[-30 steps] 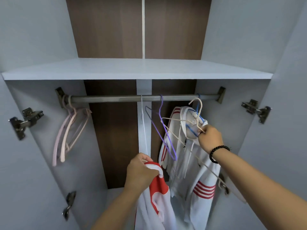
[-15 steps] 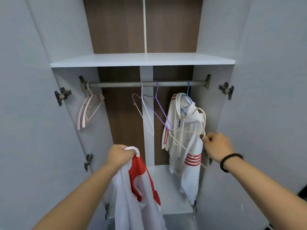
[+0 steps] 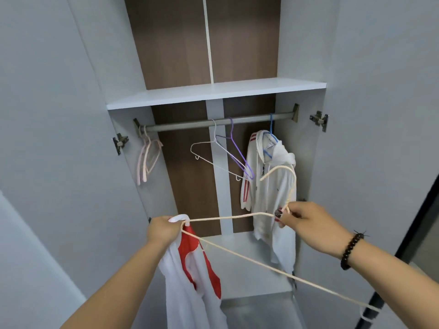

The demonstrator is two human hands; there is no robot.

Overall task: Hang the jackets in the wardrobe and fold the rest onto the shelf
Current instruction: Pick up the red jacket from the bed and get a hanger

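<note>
Right hand pinches cream hanger neck, below the rail. Left hand fingers curled round white-red jacket collar, maybe touching hanger tip too.

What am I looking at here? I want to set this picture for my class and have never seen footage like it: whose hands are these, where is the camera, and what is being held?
There is no machine: a person wears a camera on the head, looking down at two bare hands before an open wardrobe. The left hand grips a white and red jacket by its collar. The right hand pinches a cream hanger at its neck. On the rail hang pink hangers, a white hanger, a purple hanger and a white hooded jacket. The shelf above shows nothing on it.
</note>
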